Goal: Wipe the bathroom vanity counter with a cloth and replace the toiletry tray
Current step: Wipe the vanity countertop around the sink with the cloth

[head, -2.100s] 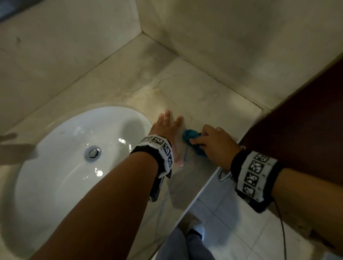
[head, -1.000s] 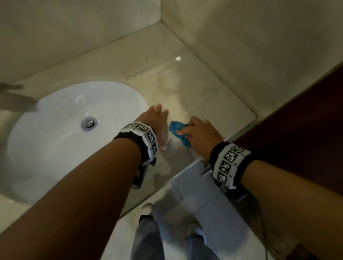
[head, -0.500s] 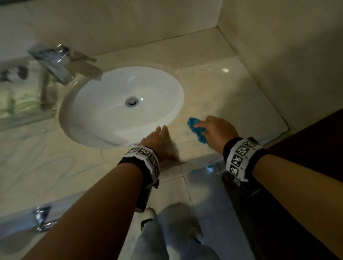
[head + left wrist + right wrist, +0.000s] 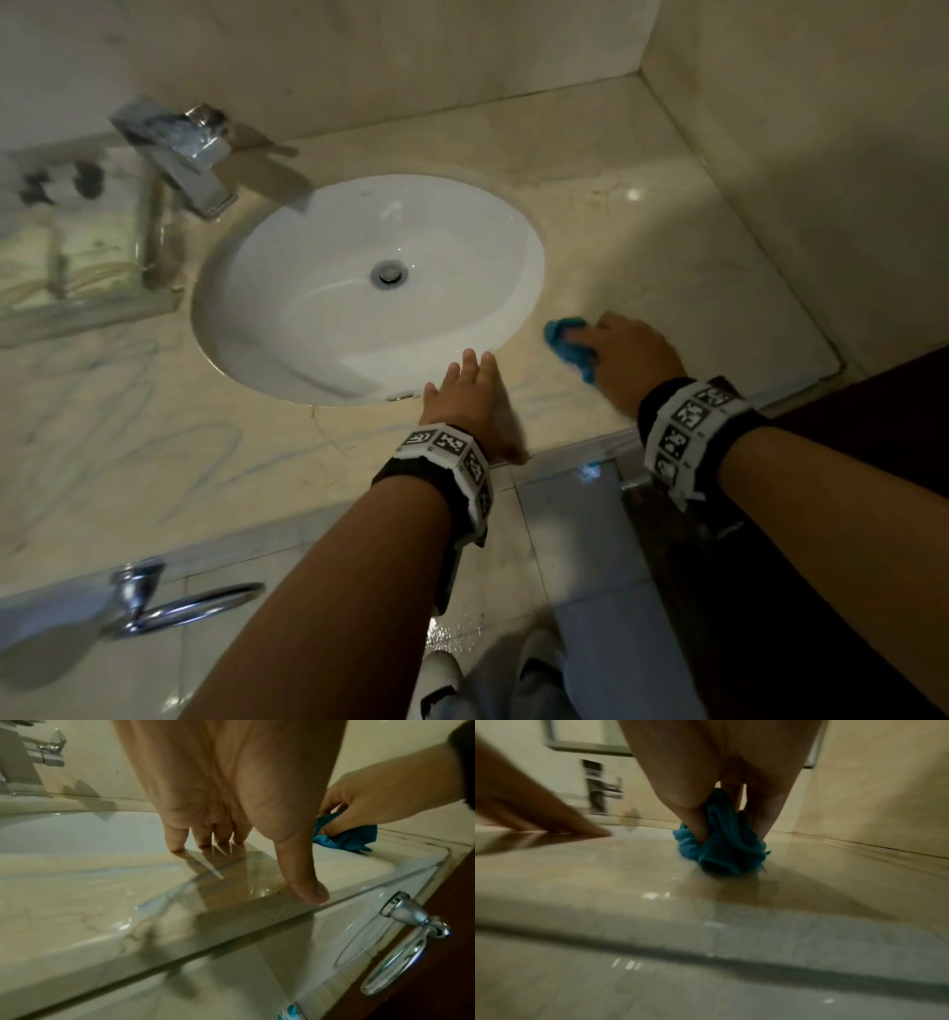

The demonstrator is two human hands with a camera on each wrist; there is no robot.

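Here the right hand (image 4: 629, 360) presses a bunched blue cloth (image 4: 570, 342) onto the marble surface (image 4: 667, 267), just right of the white sink (image 4: 369, 288); its fingers (image 4: 693, 821) are curled around the cloth, which pokes out below and ahead of them. The left hand (image 4: 470, 406) lies flat beside the sink's front rim, fingers (image 4: 177, 839) straight and slightly apart, thumb at the surface's edge, near the cloth but not touching it.

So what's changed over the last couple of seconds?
Mostly the view swung left, bringing in the tap and tray. The left hand slid toward the counter's front edge below the basin. The right hand still grips the blue cloth on the counter.
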